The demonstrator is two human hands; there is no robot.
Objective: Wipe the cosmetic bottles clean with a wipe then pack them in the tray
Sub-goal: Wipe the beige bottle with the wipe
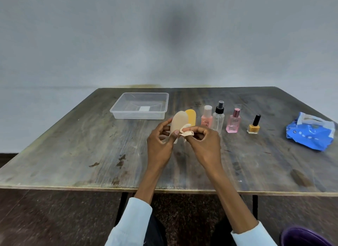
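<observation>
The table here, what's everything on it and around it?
tray: one, clear plastic, far left of table
beige bottle: one, held in left hand
orange bottle: one, behind the beige one
pink capped bottle: one, in the row
spray bottle: one, clear, black pump
pink perfume bottle: one
nail polish: one, yellow, black cap
wipes pack: one, blue, right
wipe: one, crumpled, in right hand
table: one, dark wood
left hand; right hand
</observation>
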